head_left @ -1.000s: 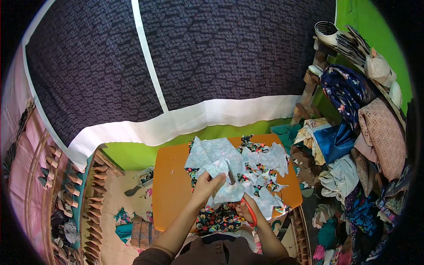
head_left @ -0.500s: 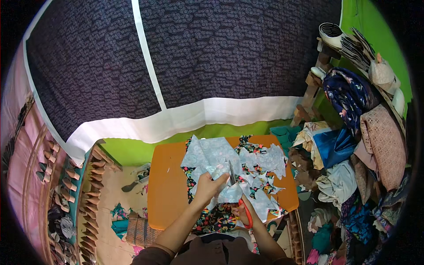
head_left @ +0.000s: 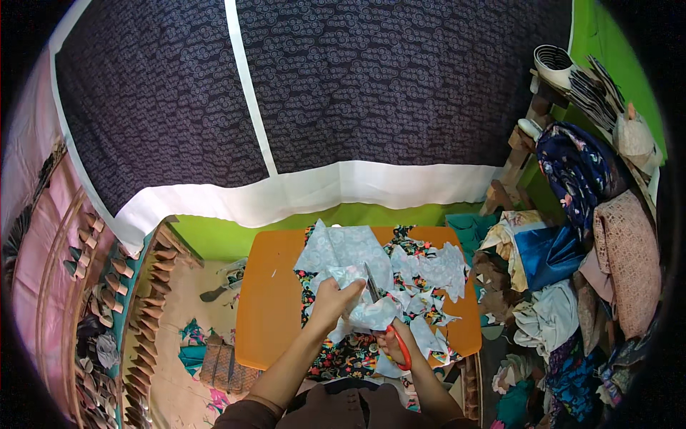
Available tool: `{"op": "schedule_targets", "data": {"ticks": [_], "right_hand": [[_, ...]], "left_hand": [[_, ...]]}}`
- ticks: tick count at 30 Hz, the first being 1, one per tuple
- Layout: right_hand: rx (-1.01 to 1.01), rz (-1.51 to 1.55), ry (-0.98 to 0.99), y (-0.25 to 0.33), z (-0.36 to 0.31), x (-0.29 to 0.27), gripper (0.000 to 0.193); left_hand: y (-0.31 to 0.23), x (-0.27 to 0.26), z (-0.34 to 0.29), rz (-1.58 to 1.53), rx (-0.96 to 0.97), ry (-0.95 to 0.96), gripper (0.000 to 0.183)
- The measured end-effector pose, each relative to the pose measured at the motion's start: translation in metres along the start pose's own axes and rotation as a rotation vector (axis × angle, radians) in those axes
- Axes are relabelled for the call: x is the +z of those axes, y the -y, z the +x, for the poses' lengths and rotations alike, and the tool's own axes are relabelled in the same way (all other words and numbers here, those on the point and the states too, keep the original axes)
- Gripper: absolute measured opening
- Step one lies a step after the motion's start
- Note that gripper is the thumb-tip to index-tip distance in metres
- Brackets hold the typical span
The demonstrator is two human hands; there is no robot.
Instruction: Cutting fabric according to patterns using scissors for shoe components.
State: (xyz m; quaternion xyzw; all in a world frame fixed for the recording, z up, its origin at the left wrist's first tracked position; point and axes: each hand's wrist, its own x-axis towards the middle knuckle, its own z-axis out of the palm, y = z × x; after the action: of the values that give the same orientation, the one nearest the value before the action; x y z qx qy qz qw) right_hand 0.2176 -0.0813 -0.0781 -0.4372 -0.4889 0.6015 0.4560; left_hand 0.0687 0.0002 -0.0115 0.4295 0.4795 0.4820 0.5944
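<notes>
Over the orange table (head_left: pixel 268 322), my left hand (head_left: pixel 333 300) pinches a piece of pale-backed floral fabric (head_left: pixel 373 312), thumb pointing toward the blades. Red-handled scissors (head_left: pixel 401 347) are gripped in my right hand (head_left: pixel 391 342), their metal blades slanting up and away beside my left thumb. The blades look partly apart, next to the held fabric. Beneath lie fabric pieces with a dark floral face (head_left: pixel 346 357) and a pale reverse. A large pale piece (head_left: pixel 350 247) covers the far middle, and ragged pale scraps (head_left: pixel 436 268) spread to the right.
Piled cloth and garments (head_left: pixel 547 314) crowd the right side. Racks of shoe-shaped forms (head_left: pixel 146 314) stand at the left. A brown woven bag (head_left: pixel 223 365) lies on the floor left of the table. A dark patterned curtain (head_left: pixel 386 93) hangs behind.
The held fabric has bunched up a little near the blades, and the scissors have shifted slightly. The whole view has tilted a little.
</notes>
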Motion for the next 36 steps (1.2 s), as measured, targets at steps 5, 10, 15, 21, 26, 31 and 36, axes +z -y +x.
{"op": "schedule_targets", "data": {"ticks": [5, 10, 15, 21, 26, 31, 36], "right_hand": [[-0.020, -0.031, 0.088, 0.003, 0.006, -0.010, 0.076], [0.006, 0.011, 0.101, 0.005, 0.009, -0.008, 0.075], [-0.018, 0.034, 0.117, -0.007, 0.013, -0.008, 0.072], [0.048, 0.071, 0.150, 0.000, 0.015, -0.004, 0.070], [0.089, 0.100, 0.122, 0.010, 0.010, 0.006, 0.071], [-0.056, 0.015, 0.133, 0.003, 0.012, 0.006, 0.070], [-0.110, -0.020, 0.057, -0.011, 0.015, 0.012, 0.066]], "left_hand": [[0.007, 0.002, 0.006, -0.074, -0.029, 0.016, 0.014], [0.001, 0.006, 0.005, -0.071, 0.007, -0.066, 0.018], [0.007, 0.003, 0.007, 0.067, 0.031, -0.045, 0.019], [-0.002, 0.003, 0.005, 0.060, 0.008, -0.027, 0.018], [0.012, -0.013, 0.014, 0.082, 0.004, -0.018, 0.019], [0.010, -0.020, 0.016, 0.096, -0.013, 0.037, 0.018], [0.008, -0.020, 0.013, 0.095, -0.057, 0.079, 0.018]]}}
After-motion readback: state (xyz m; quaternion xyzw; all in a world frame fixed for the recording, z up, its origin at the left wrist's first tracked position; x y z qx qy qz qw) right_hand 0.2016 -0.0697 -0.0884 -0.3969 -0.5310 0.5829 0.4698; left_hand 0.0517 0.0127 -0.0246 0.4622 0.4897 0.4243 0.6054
